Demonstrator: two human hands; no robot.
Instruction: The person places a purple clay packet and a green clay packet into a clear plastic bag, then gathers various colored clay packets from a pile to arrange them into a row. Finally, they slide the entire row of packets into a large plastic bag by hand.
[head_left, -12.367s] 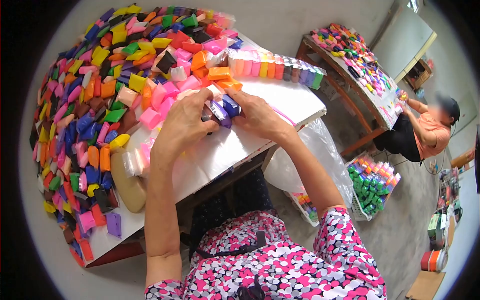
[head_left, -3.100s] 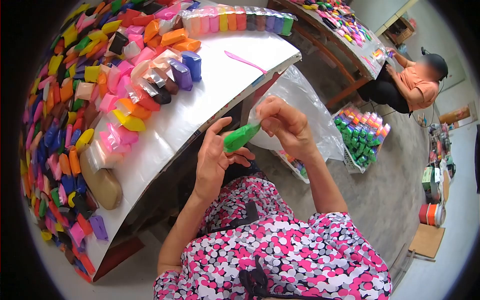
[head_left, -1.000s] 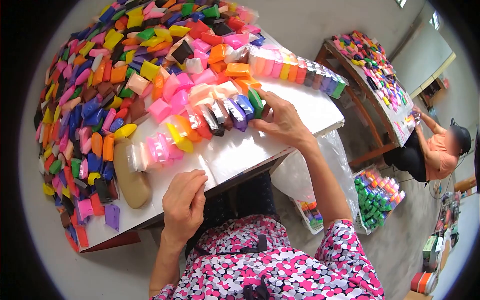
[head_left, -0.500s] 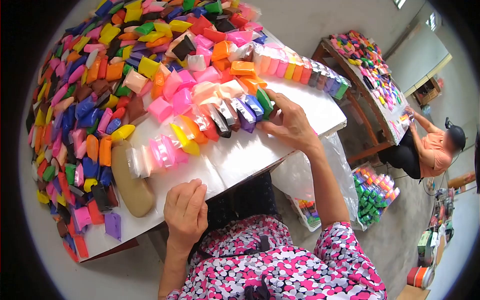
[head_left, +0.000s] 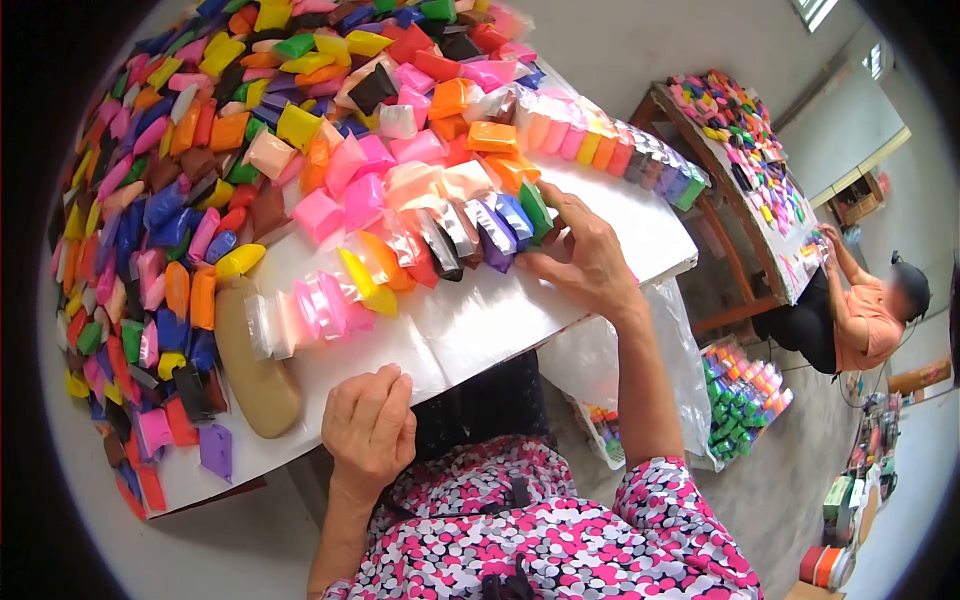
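Observation:
My right hand (head_left: 590,262) has its thumb and fingers about the two ends of a small green packet (head_left: 535,210), which ends a row of shiny wrapped packets. Beside it in that row stand a blue packet (head_left: 512,220) and a purple packet (head_left: 495,252). Further left come black, red, orange and a yellow packet (head_left: 368,283), then pink packets (head_left: 325,305) and pale ones. My left hand (head_left: 370,425) is at the table's front edge, its fingers loosely curled together with nothing seen in them.
Loose coloured packets (head_left: 180,220) heap over the left and back of the white table (head_left: 450,335). A tan oblong block (head_left: 258,370) lies near the front left. Another packet row (head_left: 600,145) runs at the back right. Beyond, a person (head_left: 865,310) works at a second table (head_left: 715,150).
The view has shifted slightly. My right hand stays at the green packet, its fingers nearly unmoved. My left hand keeps its curled pose by the table edge.

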